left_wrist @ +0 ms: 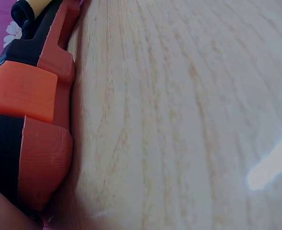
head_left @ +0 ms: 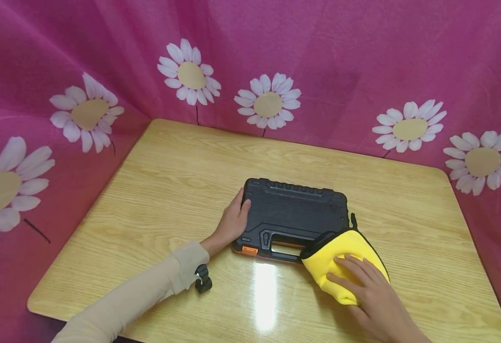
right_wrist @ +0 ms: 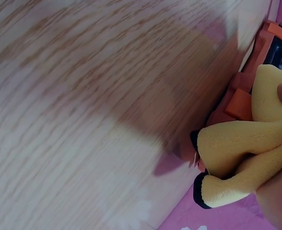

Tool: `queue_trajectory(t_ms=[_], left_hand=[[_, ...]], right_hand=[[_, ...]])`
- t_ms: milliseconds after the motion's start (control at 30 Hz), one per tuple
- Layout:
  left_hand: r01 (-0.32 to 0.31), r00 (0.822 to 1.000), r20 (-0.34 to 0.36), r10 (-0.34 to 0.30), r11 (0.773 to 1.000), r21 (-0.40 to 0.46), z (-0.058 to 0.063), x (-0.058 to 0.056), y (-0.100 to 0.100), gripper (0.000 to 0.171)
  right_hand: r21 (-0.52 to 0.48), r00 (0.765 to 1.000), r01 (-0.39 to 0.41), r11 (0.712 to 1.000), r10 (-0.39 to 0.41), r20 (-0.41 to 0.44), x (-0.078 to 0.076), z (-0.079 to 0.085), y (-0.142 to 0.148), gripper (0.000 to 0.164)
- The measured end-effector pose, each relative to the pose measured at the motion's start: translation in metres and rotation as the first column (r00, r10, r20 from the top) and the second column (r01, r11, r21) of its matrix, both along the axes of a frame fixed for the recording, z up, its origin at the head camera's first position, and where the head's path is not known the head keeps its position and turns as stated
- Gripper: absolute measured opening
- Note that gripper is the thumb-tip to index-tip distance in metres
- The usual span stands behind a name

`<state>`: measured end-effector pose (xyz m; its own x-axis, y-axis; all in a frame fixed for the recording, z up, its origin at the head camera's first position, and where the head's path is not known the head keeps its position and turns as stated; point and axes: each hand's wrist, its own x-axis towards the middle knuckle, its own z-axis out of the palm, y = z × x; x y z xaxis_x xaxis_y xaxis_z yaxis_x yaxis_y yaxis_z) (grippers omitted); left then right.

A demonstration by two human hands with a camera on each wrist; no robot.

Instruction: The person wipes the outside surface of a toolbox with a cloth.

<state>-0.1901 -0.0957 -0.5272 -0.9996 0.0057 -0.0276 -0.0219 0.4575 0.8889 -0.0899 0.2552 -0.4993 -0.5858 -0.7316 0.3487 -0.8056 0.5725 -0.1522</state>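
Observation:
A black hard case (head_left: 295,209) with a carry-handle opening lies flat on the table in the head view. My left hand (head_left: 230,221) grips its left side, thumb on the lid. An orange latch (left_wrist: 23,91) and the case's red-orange lower half (left_wrist: 45,163) show up close in the left wrist view. My right hand (head_left: 374,295) holds a yellow cloth (head_left: 349,255) with black edging over the case's front right corner. In the right wrist view the cloth (right_wrist: 241,143) is bunched into folds at the fingers, and another orange latch (right_wrist: 240,104) shows beside it.
The wood-grain table (head_left: 181,166) has rounded corners, and light glares off it in front of the case. A magenta curtain (head_left: 327,57) with white daisies hangs around the back and sides. A black strap device (head_left: 203,278) sits at the left wrist.

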Motion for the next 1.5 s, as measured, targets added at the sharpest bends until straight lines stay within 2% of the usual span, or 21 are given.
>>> queue_trajectory(t_ms=[233,500,733,900,1067,1300,1500], left_hand=[[0.009,1.000,-0.015,-0.009,1.000,0.004,0.001,0.000,0.000,0.056],[0.014,1.000,-0.021,-0.014,1.000,0.025,0.002,0.001,0.001,0.056],[0.015,1.000,-0.006,-0.014,1.000,0.026,0.002,0.001,0.000,0.056],[0.015,1.000,-0.019,-0.015,1.000,0.018,0.002,0.000,0.000,0.056],[0.015,1.000,-0.023,-0.015,1.000,0.020,0.002,0.001,0.000,0.056],[0.011,1.000,-0.017,-0.011,1.000,0.004,0.002,0.001,0.000,0.056],[0.016,1.000,-0.026,-0.016,1.000,-0.001,0.002,0.000,0.001,0.055]], right_hand=[[0.010,1.000,0.009,1.000,-0.009,0.001,-0.002,0.002,0.006,0.055],[0.017,0.998,0.043,0.999,-0.044,0.052,0.000,0.007,0.012,0.065],[0.004,0.994,0.078,0.997,-0.078,0.082,0.001,0.011,0.014,0.052],[-0.032,0.990,0.096,0.995,-0.092,0.111,0.002,0.012,0.015,0.051],[-0.048,0.975,0.143,0.989,-0.133,0.176,0.003,0.013,0.017,0.053],[-0.076,0.950,0.195,0.978,-0.168,0.265,0.003,0.018,0.020,0.067],[-0.150,0.925,0.257,0.955,-0.199,0.324,0.004,0.020,0.018,0.066]])
